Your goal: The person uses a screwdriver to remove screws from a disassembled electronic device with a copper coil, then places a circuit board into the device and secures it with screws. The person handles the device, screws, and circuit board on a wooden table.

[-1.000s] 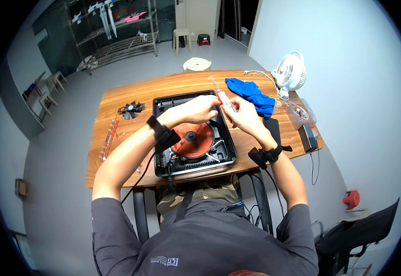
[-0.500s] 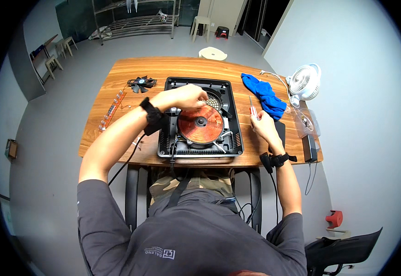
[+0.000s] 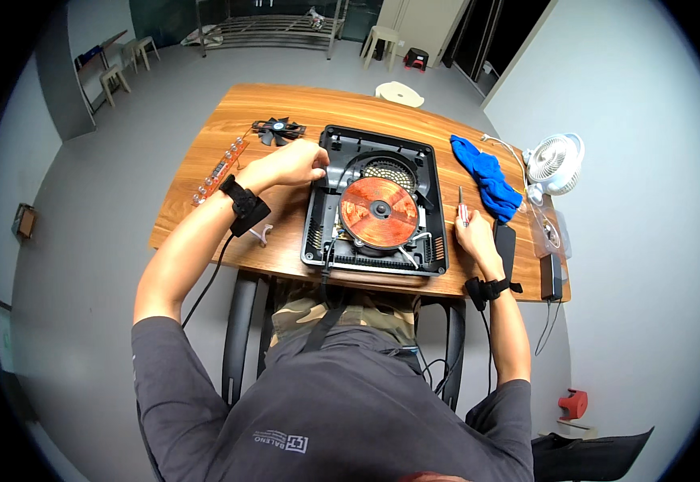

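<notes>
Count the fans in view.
2: a black fan on the table, just beyond the left hand, and a white fan at the table's right side, right of the blue cloth. None seems hidden.

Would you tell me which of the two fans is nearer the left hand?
The black fan with bare blades, just beyond the left hand; the white caged fan is far right.

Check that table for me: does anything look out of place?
The black fan lies loose on the table, outside the open black housing, whose round vent has no fan over it; perhaps it belongs there. Nothing looks spilled.
</notes>
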